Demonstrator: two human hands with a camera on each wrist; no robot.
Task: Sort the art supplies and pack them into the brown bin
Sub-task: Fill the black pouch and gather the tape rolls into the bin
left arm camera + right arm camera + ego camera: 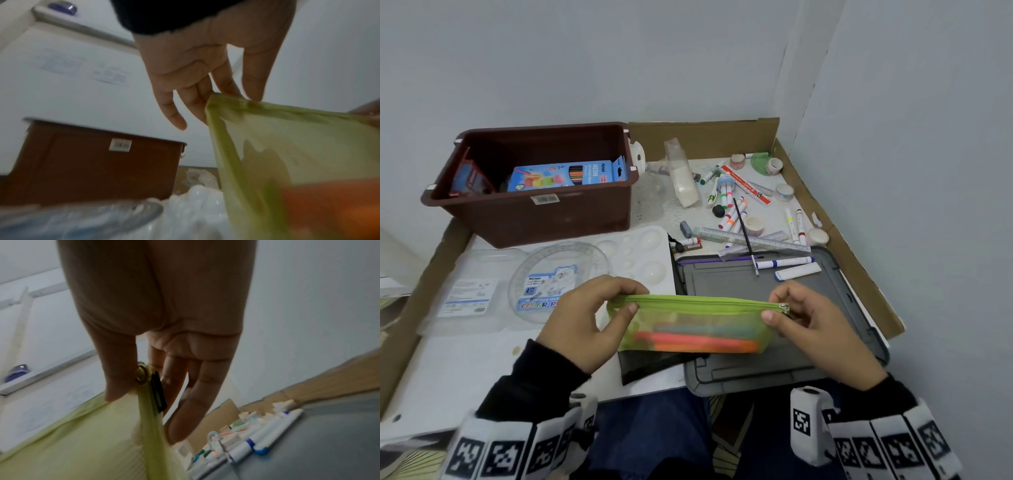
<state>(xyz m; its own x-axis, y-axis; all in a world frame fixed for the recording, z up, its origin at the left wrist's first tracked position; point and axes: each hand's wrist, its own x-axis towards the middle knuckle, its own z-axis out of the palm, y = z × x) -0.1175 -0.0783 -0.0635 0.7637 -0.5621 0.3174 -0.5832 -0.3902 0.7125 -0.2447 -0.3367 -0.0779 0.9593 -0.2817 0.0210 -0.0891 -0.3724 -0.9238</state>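
— Where's the pouch now?

— The green mesh zipper pouch (693, 323) hangs over the grey lid (822, 349), in front of the brown bin (530, 212). The left hand (582, 320) pinches its left top corner; the right hand (822, 329) pinches the zipper end by the slider (785, 308).

— Tricky to carry?

— Light and floppy, I'd say. The markers (698, 341) sag along the bottom, so the stiffer zipper edge is the place to hold.

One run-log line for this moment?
left hand pinches green pouch end | right hand pinches zipper end | pouch zipped | brown bin part-filled
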